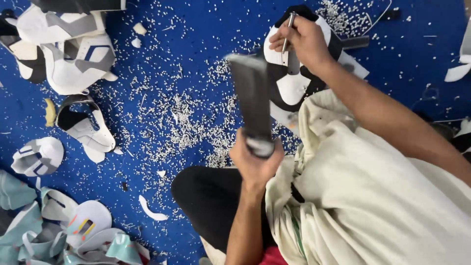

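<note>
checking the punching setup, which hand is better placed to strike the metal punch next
Left, probably: the left hand grips the raised dark bar, while the right hand is steadying the metal punch on the shoe piece.

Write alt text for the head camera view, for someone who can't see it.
Seen from above, a person's left hand raises a blurred dark flat tool while the right hand holds a thin metal punch upright on a black-and-white shoe upper. More cut uppers and white punched bits litter the blue surface.

Bright even light, soft shadows, dark tool (252, 100) motion-blurred
</note>
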